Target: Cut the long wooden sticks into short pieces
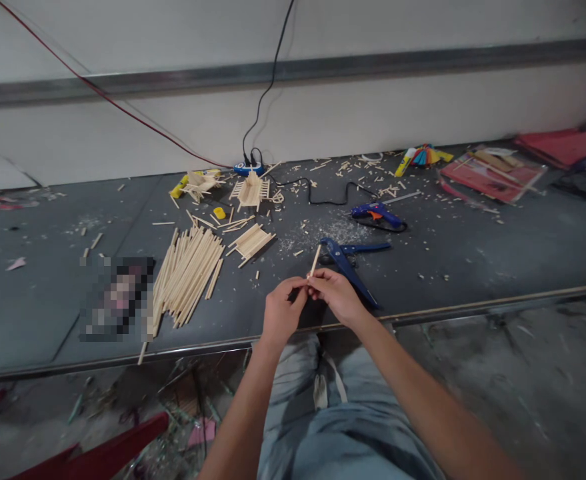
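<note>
Close to the table's front edge, my right hand (337,292) pinches a thin wooden stick (316,259) that points up and away from me. My left hand (283,308) is closed too, its fingertips meeting the right ones at the stick's lower end, which they hide. Just beyond my right hand lies a blue cutter (345,262) with its handles spread. To the left is a loose pile of wooden sticks (187,277). A small panel of glued sticks (251,243) lies between that pile and my hands.
Two stick models, one boat-shaped (251,191) and one splayed (201,184), stand near a blue power strip (247,168). A blue glue gun (379,215) lies right of centre. Offcuts litter the dark table (473,253). Red plastic packets (497,177) lie far right.
</note>
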Tool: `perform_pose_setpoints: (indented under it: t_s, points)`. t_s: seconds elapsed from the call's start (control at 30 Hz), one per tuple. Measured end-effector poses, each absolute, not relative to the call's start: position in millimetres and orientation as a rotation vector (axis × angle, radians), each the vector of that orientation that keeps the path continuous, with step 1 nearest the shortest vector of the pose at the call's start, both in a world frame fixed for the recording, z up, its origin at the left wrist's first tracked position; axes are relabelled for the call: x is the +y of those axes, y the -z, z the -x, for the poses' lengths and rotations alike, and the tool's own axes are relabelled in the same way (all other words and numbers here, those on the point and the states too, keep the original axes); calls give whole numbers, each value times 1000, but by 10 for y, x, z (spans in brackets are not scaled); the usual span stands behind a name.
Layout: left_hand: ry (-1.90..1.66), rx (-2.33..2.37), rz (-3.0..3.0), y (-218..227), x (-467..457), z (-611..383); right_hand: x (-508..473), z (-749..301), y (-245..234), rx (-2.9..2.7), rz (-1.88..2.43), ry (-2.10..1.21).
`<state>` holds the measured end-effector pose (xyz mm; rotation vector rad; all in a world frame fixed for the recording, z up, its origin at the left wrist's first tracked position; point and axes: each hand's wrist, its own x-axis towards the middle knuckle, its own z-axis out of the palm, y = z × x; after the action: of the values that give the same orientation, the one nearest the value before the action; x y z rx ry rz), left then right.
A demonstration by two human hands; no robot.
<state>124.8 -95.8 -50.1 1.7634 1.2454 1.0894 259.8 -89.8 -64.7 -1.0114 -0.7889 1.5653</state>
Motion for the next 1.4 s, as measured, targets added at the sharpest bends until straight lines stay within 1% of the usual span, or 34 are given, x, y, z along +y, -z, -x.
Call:
perform_pose_setpoints:
  t_s: [0.37,1.4]
  points:
    - [-1113,1244,-1747,507,-962,-1252,-912,-2609,642,-783,986,-1614]
    - [-1100,1257,-1718,491,-959,-1258,-907,-2607,630,-810,1002,-1590]
